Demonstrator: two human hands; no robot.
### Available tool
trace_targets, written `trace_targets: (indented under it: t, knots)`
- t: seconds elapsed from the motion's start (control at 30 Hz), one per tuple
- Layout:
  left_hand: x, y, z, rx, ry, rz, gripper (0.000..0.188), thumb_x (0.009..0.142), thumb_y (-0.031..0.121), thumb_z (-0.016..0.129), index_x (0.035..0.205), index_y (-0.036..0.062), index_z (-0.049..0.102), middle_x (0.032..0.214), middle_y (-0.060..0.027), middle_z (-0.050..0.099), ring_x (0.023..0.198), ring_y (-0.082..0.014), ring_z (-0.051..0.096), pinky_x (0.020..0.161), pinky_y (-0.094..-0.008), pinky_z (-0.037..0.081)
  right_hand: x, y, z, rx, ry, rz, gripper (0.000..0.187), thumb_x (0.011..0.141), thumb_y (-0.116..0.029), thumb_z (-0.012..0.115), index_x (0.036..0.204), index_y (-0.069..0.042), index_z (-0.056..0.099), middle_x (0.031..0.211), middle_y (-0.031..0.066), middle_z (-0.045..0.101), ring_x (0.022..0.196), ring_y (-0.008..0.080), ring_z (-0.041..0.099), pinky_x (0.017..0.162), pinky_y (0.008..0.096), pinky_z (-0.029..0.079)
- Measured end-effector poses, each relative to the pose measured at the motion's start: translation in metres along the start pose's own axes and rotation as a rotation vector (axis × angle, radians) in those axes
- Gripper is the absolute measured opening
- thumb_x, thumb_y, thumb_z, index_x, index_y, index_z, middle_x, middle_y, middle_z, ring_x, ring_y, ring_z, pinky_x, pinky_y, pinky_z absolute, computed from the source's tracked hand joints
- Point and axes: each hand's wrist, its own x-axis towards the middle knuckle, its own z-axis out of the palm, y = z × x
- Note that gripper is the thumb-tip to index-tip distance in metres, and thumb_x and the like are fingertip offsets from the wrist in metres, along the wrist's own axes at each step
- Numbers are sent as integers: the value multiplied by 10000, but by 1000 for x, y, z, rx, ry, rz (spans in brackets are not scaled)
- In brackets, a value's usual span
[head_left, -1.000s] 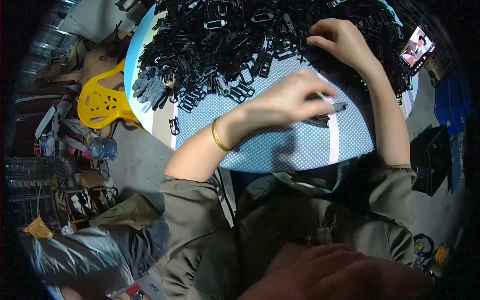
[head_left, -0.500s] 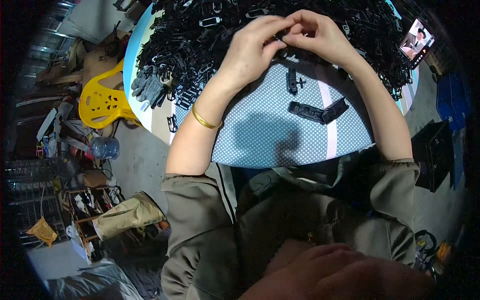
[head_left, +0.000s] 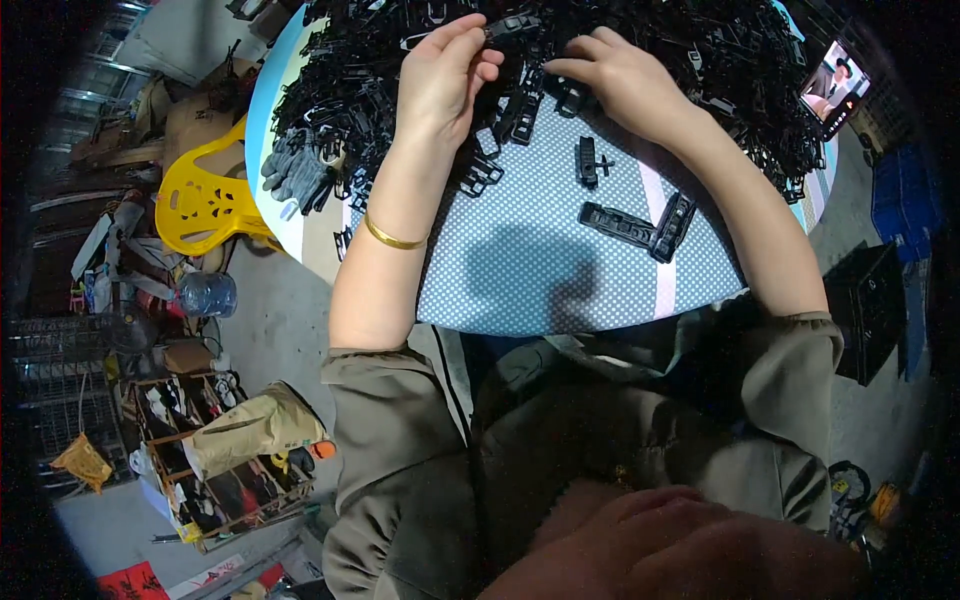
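My left hand (head_left: 440, 85) is raised over the near side of a large heap of black plastic parts (head_left: 380, 100). Its thumb and forefinger pinch the end of a slim black plastic part (head_left: 515, 27). To the right, my right hand (head_left: 635, 90) reaches over the heap's edge, fingers apart and nothing visible in them. A small black part (head_left: 570, 98) lies close under its fingertips. Nearer me on the dotted cloth (head_left: 500, 220) rest a black piece with a small crossbar (head_left: 588, 162) and two longer black parts (head_left: 618, 224) (head_left: 673, 228) meeting at an angle.
Grey gloves (head_left: 295, 170) lie at the left of the round table beside a roll of tape (head_left: 333, 155). A phone (head_left: 835, 88) with a lit screen stands at the right edge. A yellow chair (head_left: 205, 205) is left of the table.
My hands were together over the heap and have come apart, the left one moving left with a black part in its fingers. The right-hand long part on the cloth now lies more steeply.
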Motion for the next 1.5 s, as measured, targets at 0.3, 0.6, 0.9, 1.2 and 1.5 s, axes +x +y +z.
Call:
trace_targets:
  t: [0.3,0.6,0.9,1.2,1.5]
  knots:
    - [-2,-7,2,-39,-8,12,275,852,49,496,1095,-78,474,835,-129,583,660,-157,595,587,-209,506,9,7,3,-294,-70,-6,178,700,-98,564,872,-76,607,883,52,540,893,207,512,728,328,444]
    - [-8,-24,13,-49,-57,-86,305,876,41,416,1122,-139,409,973,-207,546,843,-250,614,738,-249,530,7,14,-24,845,191,429,181,809,-179,606,855,-5,591,754,35,608,706,102,597,665,230,492]
    - [-17,-27,22,-19,-84,-137,302,887,58,386,1131,-115,427,996,-190,544,888,-222,590,789,-259,512,4,-7,-18,1132,126,532,182,813,-174,604,876,-5,583,791,51,609,750,123,613,708,231,501]
    - [-17,-23,23,16,-102,-101,304,886,59,385,1133,-110,435,1012,-188,543,883,-211,591,790,-252,509,4,-6,-20,1107,175,504,177,813,-168,604,880,-5,583,790,46,611,751,117,612,706,228,495]
    - [-16,-21,22,31,-157,-90,321,872,65,446,1150,-95,438,988,-173,563,837,-186,601,761,-239,511,3,-7,-24,986,177,533,138,775,-159,643,825,-33,620,729,-3,581,607,58,507,555,186,405]
